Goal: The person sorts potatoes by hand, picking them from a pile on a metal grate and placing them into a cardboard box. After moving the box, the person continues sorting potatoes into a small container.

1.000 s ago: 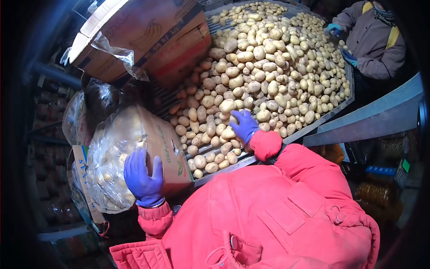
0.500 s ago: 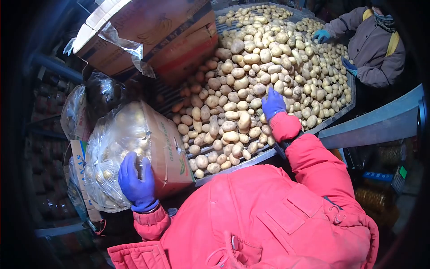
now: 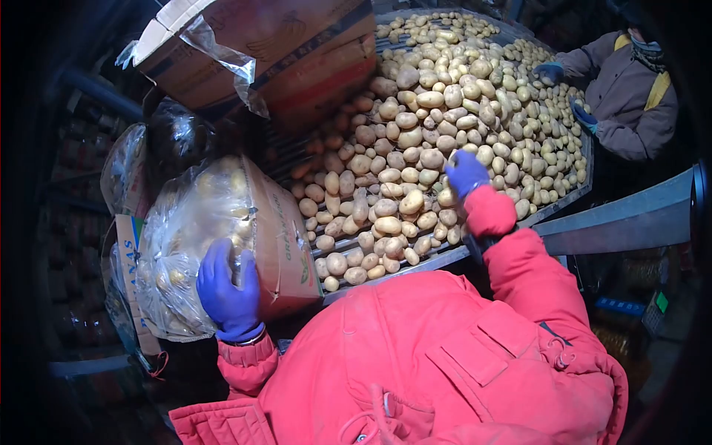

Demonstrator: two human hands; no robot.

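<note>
1. Two gloved hands, well apart: my left hand (image 3: 228,291) lies against a clear plastic bag (image 3: 174,259), thumb and fingers spread, clamped on nothing I can see.
2. My right hand (image 3: 467,173) is over the potatoes (image 3: 411,202) with its fingers bent; I cannot tell whether it holds one.
3. Those potatoes lie loose and heaped on a slatted metal desk (image 3: 445,257), right down to the rim nearest me.
4. If I disturb the heap too roughly, I judge that some could roll over that rim.
5. Pressing hard with my left hand might tear the thin plastic or shift the box.
6. The bag bulges from a carton (image 3: 285,241) with green lettering; pale, rounded shapes show through, probably potatoes.
7. Beyond it stands a larger carton (image 3: 311,63), plastic hanging from its edge; its inside is hidden from me.
8. Across the heap, another person (image 3: 627,100) has both gloves near the potatoes.
</note>
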